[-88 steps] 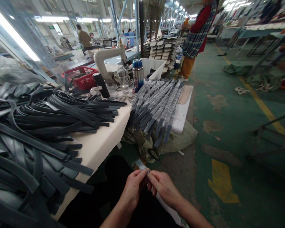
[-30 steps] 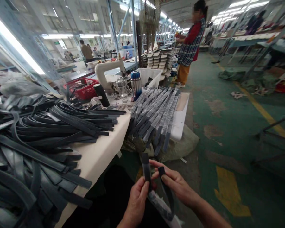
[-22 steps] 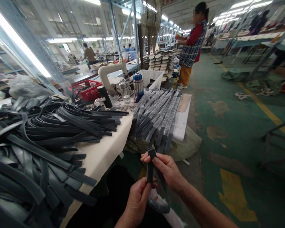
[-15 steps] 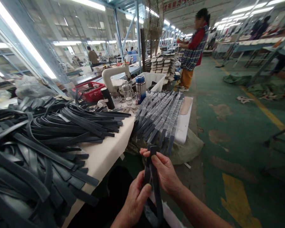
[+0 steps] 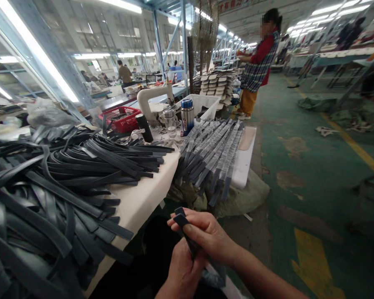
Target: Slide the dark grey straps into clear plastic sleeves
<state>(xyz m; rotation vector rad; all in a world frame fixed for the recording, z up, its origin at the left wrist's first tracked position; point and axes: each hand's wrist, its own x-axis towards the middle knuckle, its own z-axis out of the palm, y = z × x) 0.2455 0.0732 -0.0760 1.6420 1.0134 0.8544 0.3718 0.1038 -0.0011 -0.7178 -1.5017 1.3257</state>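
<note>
Strap (image 5: 181, 220), dark, flat: in both hands, above the person's lap, near the table's edge. Two squared ends lie close together, pointing up and to the left; clear film shows on the portion below the hands.

Right hand (image 5: 210, 233): narrow grip, the strap pinched near its ends between thumb and fingers. Left hand (image 5: 184, 263): lower, touching the right; closed around the strap, fingers mostly hidden.

Table (image 5: 149, 187), pale top: bears a large heap of loose dark straps (image 5: 106, 160), many ends toward the near edge.

Wrapped straps (image 5: 216, 151): laid side by side beyond the hands, mid-lengths in clear film, dark ends bare. Beneath them, a white board (image 5: 243, 164); below that, a green sack (image 5: 249, 193).

Behind the heap: red basket (image 5: 121, 120); black cylinder (image 5: 144, 128), tilted; glass jar (image 5: 171, 124), upright; steel flask (image 5: 187, 118) with blue lid, upright; white bin (image 5: 210, 109); pale machine arm (image 5: 145, 104).

Farther back: stacked pale pieces (image 5: 216, 89); beside them, a person (image 5: 257, 68) in a checked garment, standing.
</note>
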